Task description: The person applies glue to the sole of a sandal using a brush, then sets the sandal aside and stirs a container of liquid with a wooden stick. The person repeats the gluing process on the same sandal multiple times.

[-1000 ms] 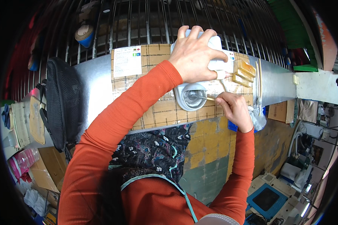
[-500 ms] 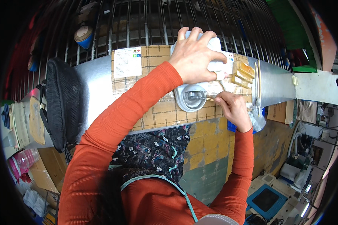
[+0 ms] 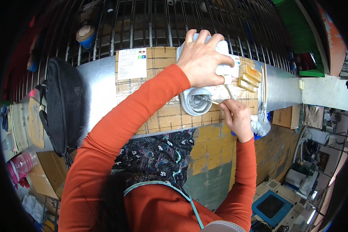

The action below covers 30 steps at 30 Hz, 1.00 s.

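My left hand (image 3: 205, 60) lies over a pale plastic container (image 3: 185, 103), fingers spread across its far part and curled at the far edge. A white wrap covers the tip of my thumb. The container's round mouth faces up toward me, and grey paste (image 3: 199, 101) coats its inside. Pinched in my right hand (image 3: 237, 118) is a thin stick (image 3: 213, 102), its dark end inside the mouth, touching the paste. A second slim stick (image 3: 229, 92) lies between my hands. Under the container is a flat cardboard sheet (image 3: 158, 123).
Right of my left hand sit stacked amber-yellow blocks (image 3: 249, 79), with long thin sticks (image 3: 264, 89) beside them. A printed paper (image 3: 131, 63) lies on the cardboard's left. Farther left stands a black mesh bag (image 3: 65, 108). Metal bars (image 3: 150, 27) run behind the metal table (image 3: 98, 92).
My right hand has shifted slightly nearer to me, and the stick has moved within the container's mouth. More grey paste shows on the inside. My left hand keeps its hold.
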Tool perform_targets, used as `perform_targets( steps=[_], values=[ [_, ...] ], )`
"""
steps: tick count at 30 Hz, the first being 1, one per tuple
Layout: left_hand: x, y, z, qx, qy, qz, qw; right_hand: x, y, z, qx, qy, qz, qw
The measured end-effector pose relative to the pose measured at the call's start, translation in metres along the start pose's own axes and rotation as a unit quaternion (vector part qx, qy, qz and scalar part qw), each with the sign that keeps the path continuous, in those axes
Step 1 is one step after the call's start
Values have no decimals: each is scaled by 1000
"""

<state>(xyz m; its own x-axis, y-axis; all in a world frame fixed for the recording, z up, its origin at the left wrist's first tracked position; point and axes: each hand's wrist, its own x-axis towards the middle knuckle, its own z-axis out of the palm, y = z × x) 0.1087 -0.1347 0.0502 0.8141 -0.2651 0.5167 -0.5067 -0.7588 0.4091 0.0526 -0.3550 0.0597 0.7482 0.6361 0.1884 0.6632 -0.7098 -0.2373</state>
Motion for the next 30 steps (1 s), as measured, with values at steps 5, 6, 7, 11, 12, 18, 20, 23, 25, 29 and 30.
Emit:
perform_targets(
  steps=[5,6,7,11,12,18,20,23,25,29,30],
  values=[
    [1,1,0,1,-1,-6,1000,-20,-35,19,-45,19,151,987],
    [1,2,1,0,-3,-8,1000,-22,-41,23,-37,25,194,980],
    [1,2,1,3,-5,-10,1000,-25,-47,26,-38,29,220,974],
    [1,2,2,10,-9,-11,1000,-30,-53,24,66,46,263,961],
    [1,1,1,12,-8,-11,1000,-29,-51,22,52,69,225,971],
    [1,3,1,6,-11,-19,1000,-14,-22,13,-125,93,35,987],
    [1,3,0,9,-18,-21,1000,-14,-21,17,-133,110,31,985],
    [1,2,-1,15,-23,-19,999,-19,-29,23,-124,107,87,983],
    [1,3,0,10,-15,-21,1000,-23,-38,28,-123,108,128,978],
    [2,3,0,10,-4,-15,1000,-24,-65,40,-118,83,248,958],
    [2,3,0,12,-9,-16,1000,-24,-71,42,-77,115,249,959]
  ],
)
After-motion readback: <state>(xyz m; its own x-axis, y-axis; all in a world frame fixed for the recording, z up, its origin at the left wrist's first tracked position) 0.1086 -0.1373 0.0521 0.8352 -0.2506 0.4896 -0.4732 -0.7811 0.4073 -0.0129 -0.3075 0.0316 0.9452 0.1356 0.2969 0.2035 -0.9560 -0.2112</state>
